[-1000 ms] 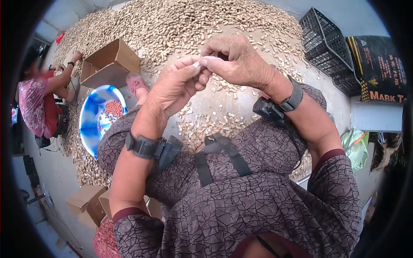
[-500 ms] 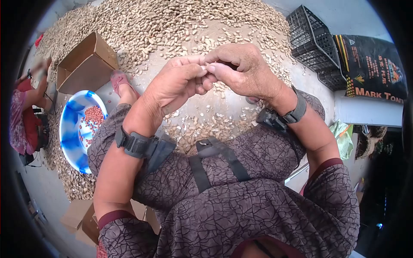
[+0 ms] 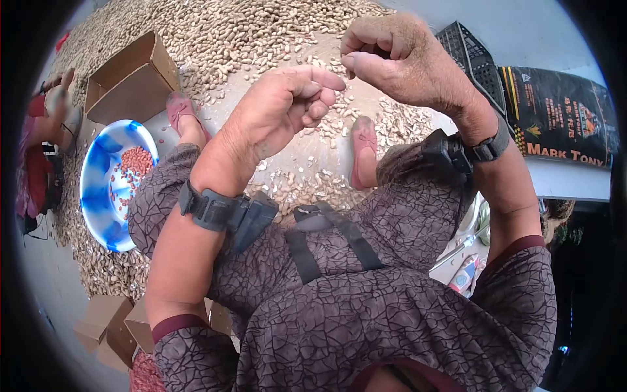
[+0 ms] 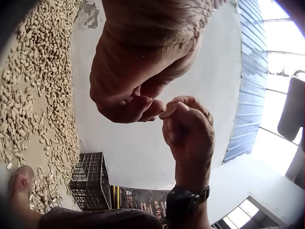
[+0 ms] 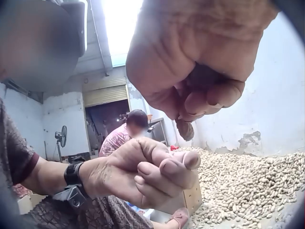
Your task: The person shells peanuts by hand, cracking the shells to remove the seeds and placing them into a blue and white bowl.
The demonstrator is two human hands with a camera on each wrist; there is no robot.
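My right hand (image 3: 408,62) is raised at the upper right in the head view, thumb and fingers bent together. In the right wrist view its fingertips pinch a brown peanut (image 5: 185,130), one end of which sticks out below them. To the left and a little lower is my left hand (image 3: 281,108), apart from the right in the head view. Its index finger reaches forward while the other fingers curl toward the palm; I cannot tell whether anything is inside. Unshelled peanuts (image 3: 215,39) lie heaped on the floor ahead, and broken shells (image 3: 313,189) lie between the feet.
A blue and white basin (image 3: 98,189) with red peanut kernels (image 3: 136,161) stands at the left. Behind it is an open cardboard box (image 3: 130,81). At the right are a black crate (image 3: 460,49) and a black printed sack (image 3: 562,117). Another person (image 5: 119,136) sits beyond the basin.
My hands were together at the fingertips; the right has since moved up and right, away from the left. My right knee has swung outward, and the right foot now shows.
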